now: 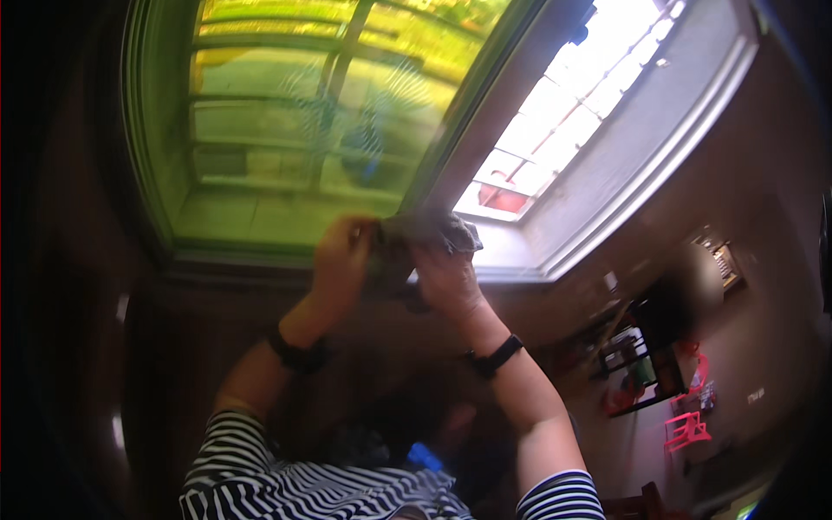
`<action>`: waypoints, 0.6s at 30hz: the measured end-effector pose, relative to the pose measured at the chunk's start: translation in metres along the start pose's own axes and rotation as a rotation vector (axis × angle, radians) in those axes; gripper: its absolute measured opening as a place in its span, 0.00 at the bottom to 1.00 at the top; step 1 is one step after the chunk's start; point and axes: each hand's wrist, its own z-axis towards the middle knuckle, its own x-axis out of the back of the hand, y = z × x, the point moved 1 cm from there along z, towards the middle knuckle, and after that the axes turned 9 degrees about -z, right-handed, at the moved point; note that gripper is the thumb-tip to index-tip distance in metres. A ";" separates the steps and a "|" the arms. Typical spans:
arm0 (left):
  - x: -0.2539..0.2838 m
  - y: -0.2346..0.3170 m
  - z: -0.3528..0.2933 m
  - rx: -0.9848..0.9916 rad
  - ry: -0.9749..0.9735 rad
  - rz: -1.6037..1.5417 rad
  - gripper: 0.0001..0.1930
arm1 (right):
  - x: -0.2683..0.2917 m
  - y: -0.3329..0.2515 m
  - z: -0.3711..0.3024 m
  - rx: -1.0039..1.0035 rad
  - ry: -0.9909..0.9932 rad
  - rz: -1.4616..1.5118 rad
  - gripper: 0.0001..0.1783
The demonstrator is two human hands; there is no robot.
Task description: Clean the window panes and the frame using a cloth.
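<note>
Overhead, a person in a striped top raises both arms, a dark band on each wrist, and holds a grey cloth (431, 232) bunched against the dark frame post (485, 113) between two panes. The left hand (341, 260) pinches the cloth's left end, fingers closed on it; the right hand (446, 276) grips from just below, fingers curled into the fabric. The cloth's long axis runs left to right, and both hands touch it. Beyond the post lie a green-tinted window (286, 130) to its left and a bright white-framed window (589, 104) to its right.
</note>
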 end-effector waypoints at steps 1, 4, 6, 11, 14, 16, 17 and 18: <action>0.002 0.012 0.005 0.016 0.035 -0.033 0.08 | -0.009 -0.008 -0.017 -0.025 -0.020 0.036 0.17; 0.008 0.024 0.006 0.010 0.085 -0.149 0.08 | -0.023 -0.025 -0.042 -0.081 -0.041 0.194 0.14; 0.004 0.022 0.004 -0.034 0.031 -0.072 0.10 | -0.031 -0.030 -0.057 -0.112 -0.041 0.219 0.14; -0.023 0.031 -0.001 -0.131 -0.165 -0.002 0.14 | -0.044 -0.021 -0.088 -0.162 -0.130 0.186 0.16; -0.033 0.032 -0.001 -0.145 -0.215 0.117 0.16 | -0.043 -0.004 -0.107 -0.150 -0.277 0.204 0.19; -0.038 0.027 0.001 -0.175 -0.198 0.167 0.18 | -0.037 0.027 -0.138 -0.211 -0.393 -0.024 0.20; -0.040 0.025 0.002 -0.181 -0.209 0.156 0.18 | -0.031 0.044 -0.151 -0.255 -0.504 -0.231 0.21; -0.043 0.023 0.002 -0.173 -0.197 0.159 0.18 | -0.023 0.064 -0.157 -0.313 -0.355 -0.327 0.23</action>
